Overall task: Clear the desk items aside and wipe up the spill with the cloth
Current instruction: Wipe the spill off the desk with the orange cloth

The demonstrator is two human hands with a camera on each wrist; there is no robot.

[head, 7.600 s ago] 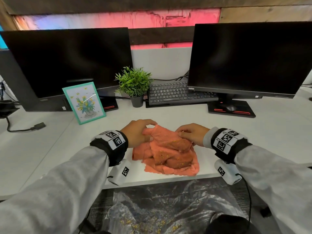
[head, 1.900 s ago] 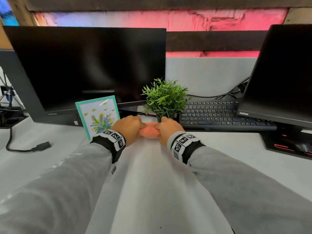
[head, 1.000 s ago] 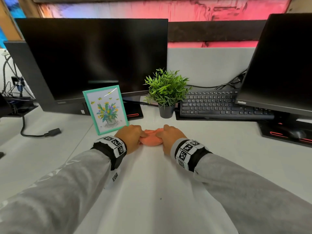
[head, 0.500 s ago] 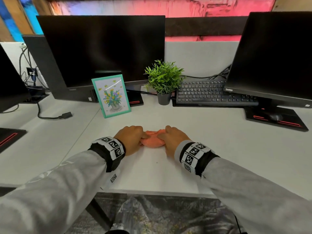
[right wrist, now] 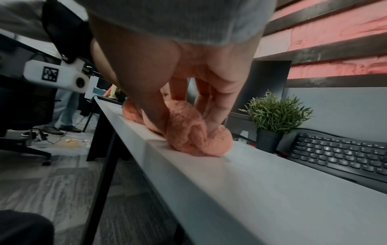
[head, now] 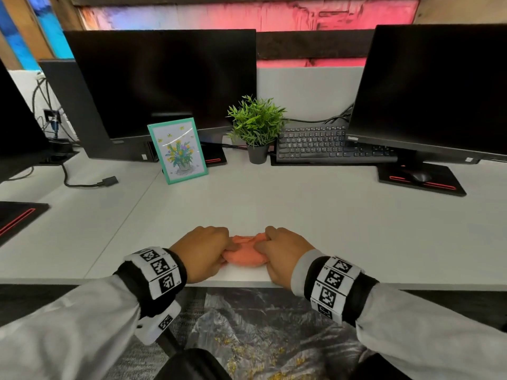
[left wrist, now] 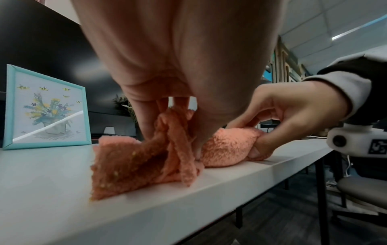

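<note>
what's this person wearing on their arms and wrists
Both arms are in light grey long sleeves. Each wrist carries a black band faced with white square tiles printed with black fiducial patterns, on the left and on the right. Under each wrist hangs a small white rounded camera housing with a dark round lens and one more printed marker.

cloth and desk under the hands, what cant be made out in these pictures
- Underside of the cloth: hidden in every view, pressed to the desk.
- Left hand fingertips: head view, buried in cloth folds.
- Any spill left beneath: covered by the cloth and right hand.
- Specks on the cloth: left wrist view, too small to identify.
</note>
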